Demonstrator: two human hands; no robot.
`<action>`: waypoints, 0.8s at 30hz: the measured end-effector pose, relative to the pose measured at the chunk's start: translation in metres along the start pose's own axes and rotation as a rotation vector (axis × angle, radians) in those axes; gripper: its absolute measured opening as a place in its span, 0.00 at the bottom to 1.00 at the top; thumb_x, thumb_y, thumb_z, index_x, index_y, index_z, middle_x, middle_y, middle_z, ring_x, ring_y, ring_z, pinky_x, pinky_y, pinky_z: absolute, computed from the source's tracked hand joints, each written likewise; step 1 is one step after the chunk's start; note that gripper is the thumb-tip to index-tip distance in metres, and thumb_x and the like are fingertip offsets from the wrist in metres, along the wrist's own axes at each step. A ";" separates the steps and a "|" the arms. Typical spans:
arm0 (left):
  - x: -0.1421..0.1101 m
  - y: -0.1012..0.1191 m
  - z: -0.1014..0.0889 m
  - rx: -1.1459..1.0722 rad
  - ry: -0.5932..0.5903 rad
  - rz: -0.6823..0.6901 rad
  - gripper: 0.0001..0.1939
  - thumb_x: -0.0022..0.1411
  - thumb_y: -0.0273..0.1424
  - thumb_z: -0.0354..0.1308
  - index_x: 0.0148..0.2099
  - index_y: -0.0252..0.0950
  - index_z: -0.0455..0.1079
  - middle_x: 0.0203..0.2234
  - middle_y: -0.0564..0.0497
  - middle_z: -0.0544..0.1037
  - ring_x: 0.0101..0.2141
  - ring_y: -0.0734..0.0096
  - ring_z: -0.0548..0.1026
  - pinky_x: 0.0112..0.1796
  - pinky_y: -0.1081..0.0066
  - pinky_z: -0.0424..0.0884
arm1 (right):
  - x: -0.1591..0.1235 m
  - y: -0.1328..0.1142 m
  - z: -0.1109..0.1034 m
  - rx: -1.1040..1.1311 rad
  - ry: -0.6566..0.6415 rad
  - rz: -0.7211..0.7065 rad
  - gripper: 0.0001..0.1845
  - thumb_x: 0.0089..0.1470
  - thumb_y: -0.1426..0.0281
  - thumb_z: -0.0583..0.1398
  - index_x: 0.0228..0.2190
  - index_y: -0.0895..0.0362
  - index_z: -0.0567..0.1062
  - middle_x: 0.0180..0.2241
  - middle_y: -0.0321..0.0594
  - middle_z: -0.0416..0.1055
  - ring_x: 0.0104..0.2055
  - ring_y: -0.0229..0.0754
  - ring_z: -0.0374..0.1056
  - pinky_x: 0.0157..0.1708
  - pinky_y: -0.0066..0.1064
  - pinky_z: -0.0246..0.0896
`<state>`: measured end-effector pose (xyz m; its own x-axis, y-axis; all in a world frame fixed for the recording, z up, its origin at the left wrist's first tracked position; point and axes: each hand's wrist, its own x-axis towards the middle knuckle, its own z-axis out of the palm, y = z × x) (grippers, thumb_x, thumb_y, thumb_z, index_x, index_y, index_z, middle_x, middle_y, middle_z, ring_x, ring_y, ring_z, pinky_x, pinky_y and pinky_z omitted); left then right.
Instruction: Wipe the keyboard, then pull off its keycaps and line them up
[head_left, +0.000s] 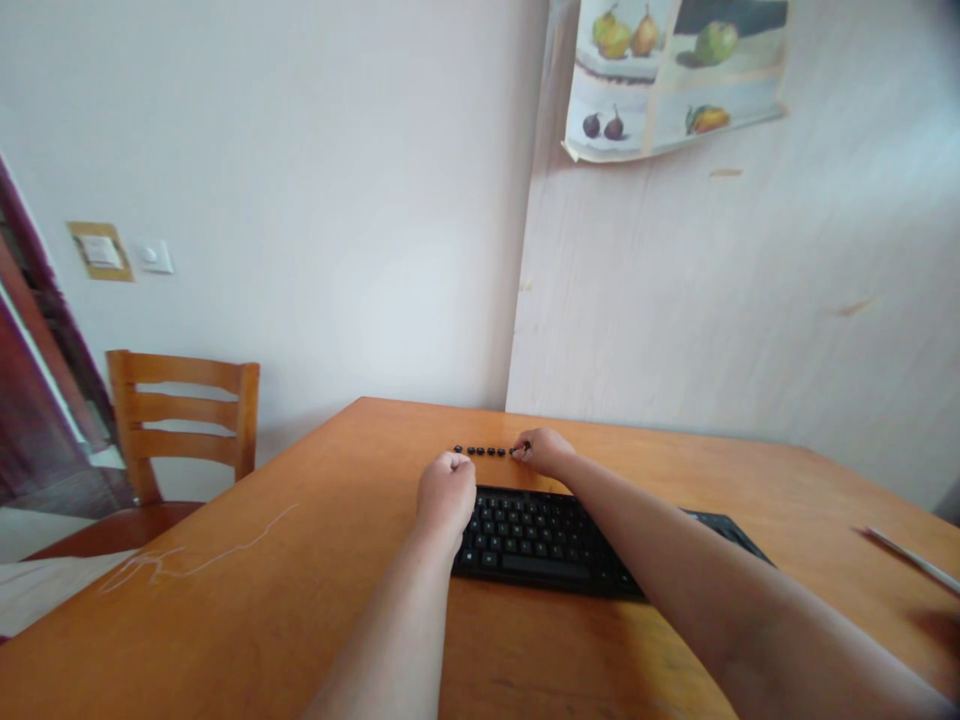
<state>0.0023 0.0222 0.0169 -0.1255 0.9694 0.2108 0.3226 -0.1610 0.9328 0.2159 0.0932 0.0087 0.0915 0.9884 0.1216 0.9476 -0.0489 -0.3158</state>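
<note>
A black keyboard (525,540) lies on the wooden table, partly covered by my right forearm. Behind it, small black keycaps (481,451) form a short row. My right hand (544,453) is at the right end of that row, its fingers pinched on a small dark piece that looks like another keycap (527,446). My left hand (448,492) is closed over the keyboard's upper left corner, just in front of the row's left end. Whatever its fingers may hold is hidden from me.
The wooden table (337,500) meets the wall at the back. A white string (225,555) lies at the left, and a slim pencil-like stick (911,555) at the right. A wooden chair (187,410) stands beyond the left edge. Fruit paintings (660,90) hang above.
</note>
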 end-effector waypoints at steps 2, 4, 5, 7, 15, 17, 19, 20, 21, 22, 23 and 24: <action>0.000 0.000 0.000 -0.002 -0.003 -0.002 0.06 0.53 0.29 0.54 0.29 0.38 0.73 0.30 0.49 0.80 0.35 0.64 0.75 0.38 0.70 0.66 | 0.000 -0.001 0.000 -0.008 -0.006 0.002 0.10 0.50 0.64 0.63 0.36 0.49 0.81 0.37 0.38 0.78 0.39 0.41 0.71 0.36 0.27 0.61; -0.001 0.001 0.000 0.000 -0.006 -0.003 0.07 0.53 0.29 0.53 0.28 0.38 0.72 0.29 0.49 0.79 0.35 0.64 0.75 0.38 0.70 0.66 | 0.000 -0.002 0.000 -0.015 -0.008 0.002 0.10 0.50 0.63 0.63 0.36 0.49 0.81 0.38 0.37 0.78 0.39 0.42 0.72 0.36 0.28 0.62; -0.002 0.001 0.000 0.002 -0.007 -0.001 0.07 0.54 0.29 0.53 0.28 0.38 0.72 0.29 0.50 0.79 0.34 0.64 0.75 0.37 0.70 0.66 | 0.000 -0.002 0.000 -0.017 -0.009 0.001 0.10 0.50 0.63 0.63 0.37 0.48 0.81 0.38 0.37 0.78 0.40 0.42 0.72 0.36 0.28 0.62; -0.002 0.001 0.000 0.007 -0.008 0.005 0.07 0.54 0.30 0.53 0.28 0.38 0.72 0.28 0.50 0.79 0.34 0.65 0.75 0.37 0.70 0.66 | -0.001 -0.002 -0.001 -0.022 -0.010 -0.003 0.10 0.50 0.63 0.63 0.37 0.48 0.81 0.38 0.37 0.78 0.40 0.42 0.72 0.37 0.28 0.62; 0.000 -0.001 0.000 0.035 -0.014 0.005 0.07 0.53 0.30 0.53 0.28 0.38 0.72 0.26 0.51 0.78 0.32 0.66 0.75 0.34 0.71 0.66 | -0.005 -0.005 -0.003 -0.034 -0.009 -0.011 0.11 0.50 0.63 0.63 0.37 0.47 0.81 0.38 0.37 0.78 0.40 0.43 0.72 0.36 0.30 0.62; 0.001 -0.002 0.000 0.041 -0.019 0.010 0.06 0.53 0.30 0.53 0.28 0.37 0.71 0.26 0.51 0.78 0.31 0.66 0.75 0.34 0.71 0.66 | -0.006 -0.005 -0.003 -0.035 -0.011 -0.016 0.11 0.51 0.63 0.63 0.37 0.48 0.81 0.39 0.38 0.78 0.40 0.43 0.72 0.35 0.29 0.62; 0.002 -0.003 0.001 0.046 -0.027 0.018 0.06 0.53 0.30 0.53 0.28 0.37 0.71 0.26 0.51 0.78 0.31 0.66 0.75 0.33 0.71 0.66 | -0.006 -0.005 -0.003 -0.035 -0.012 -0.020 0.11 0.51 0.63 0.62 0.37 0.48 0.81 0.39 0.38 0.78 0.41 0.43 0.72 0.35 0.29 0.62; 0.002 -0.004 0.001 0.048 -0.029 0.020 0.06 0.53 0.30 0.53 0.28 0.37 0.71 0.25 0.51 0.78 0.31 0.66 0.75 0.33 0.71 0.65 | -0.006 -0.005 -0.003 -0.034 -0.012 -0.021 0.11 0.51 0.63 0.62 0.37 0.48 0.81 0.39 0.37 0.78 0.41 0.42 0.72 0.35 0.29 0.61; 0.003 -0.004 0.001 0.050 -0.029 0.023 0.07 0.53 0.30 0.53 0.28 0.37 0.71 0.25 0.51 0.78 0.31 0.66 0.75 0.33 0.71 0.65 | -0.005 -0.004 -0.002 -0.033 -0.011 -0.021 0.11 0.51 0.63 0.62 0.37 0.48 0.81 0.39 0.37 0.78 0.41 0.42 0.72 0.35 0.29 0.61; 0.003 -0.004 0.001 0.050 -0.029 0.024 0.07 0.53 0.30 0.53 0.28 0.37 0.71 0.25 0.51 0.78 0.31 0.66 0.75 0.33 0.71 0.65 | -0.005 -0.004 -0.002 -0.031 -0.011 -0.021 0.11 0.50 0.63 0.62 0.37 0.48 0.81 0.39 0.37 0.78 0.40 0.43 0.72 0.35 0.29 0.61; 0.003 -0.005 0.001 0.051 -0.027 0.023 0.07 0.53 0.30 0.53 0.28 0.37 0.71 0.25 0.52 0.78 0.31 0.66 0.75 0.33 0.71 0.65 | -0.005 -0.004 -0.002 -0.028 -0.010 -0.020 0.11 0.50 0.63 0.63 0.37 0.48 0.81 0.38 0.37 0.78 0.40 0.43 0.72 0.35 0.29 0.61; 0.003 -0.004 0.001 0.052 -0.025 0.022 0.07 0.53 0.30 0.53 0.28 0.37 0.71 0.26 0.52 0.78 0.31 0.66 0.75 0.33 0.71 0.65 | -0.005 -0.004 -0.002 -0.025 -0.009 -0.019 0.11 0.50 0.63 0.63 0.37 0.48 0.81 0.38 0.37 0.78 0.40 0.43 0.72 0.35 0.30 0.62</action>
<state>0.0016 0.0256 0.0130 -0.0950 0.9702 0.2228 0.3735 -0.1727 0.9114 0.2125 0.0884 0.0108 0.0704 0.9904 0.1189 0.9566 -0.0332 -0.2895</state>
